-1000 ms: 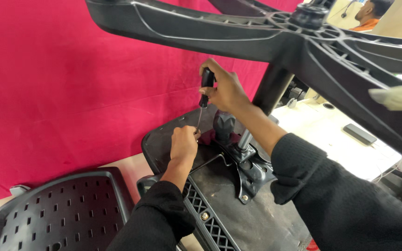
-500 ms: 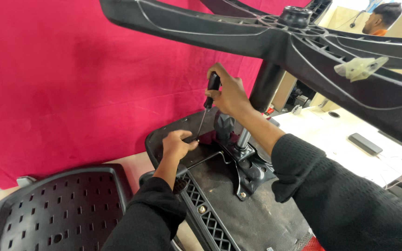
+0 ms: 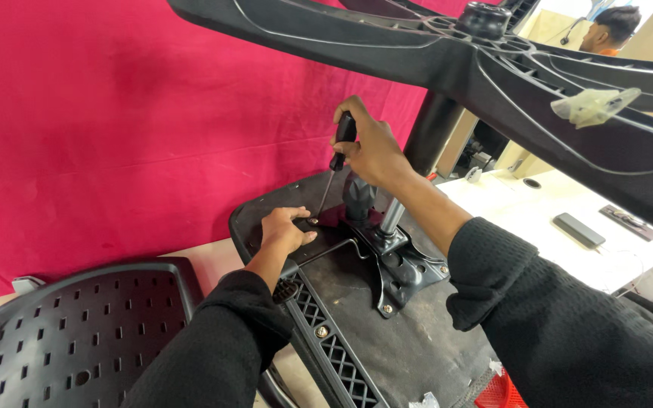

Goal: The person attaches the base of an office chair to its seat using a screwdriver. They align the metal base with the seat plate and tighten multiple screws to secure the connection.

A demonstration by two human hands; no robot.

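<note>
The right hand (image 3: pixel 372 151) is closed around the black handle of a screwdriver (image 3: pixel 332 177), whose thin shaft slants down and to the left from the fist to a screw (image 3: pixel 313 221) at the near-left corner of the metal mechanism plate (image 3: pixel 394 261). The left hand (image 3: pixel 285 229) lies just below and left of that tip, fingers curled loosely and pressed flat on the underside of the upturned chair seat (image 3: pixel 410 355); it grips nothing.

The plate appears already seated on the seat: screw heads show at its near corner and at its right edge, and the gas-lift column (image 3: pixel 425 136) rises from it behind the right hand to the five-star base (image 3: pixel 508 68) spread overhead. So the fastening looks well along, with the screw under the tip in hand; whether it is tight cannot be told. A perforated black backrest (image 3: pixel 77 332) lies apart, down and left of the left forearm, unattached.

The seat rests on a pale wooden table (image 3: pixel 205 257). A crimson cloth (image 3: pixel 115 128) hangs as backdrop beyond both hands. To the right of the right arm stands a white table (image 3: pixel 523 219) with a dark flat device (image 3: pixel 578 230), and another person (image 3: pixel 610 30) sits far off at upper right.
</note>
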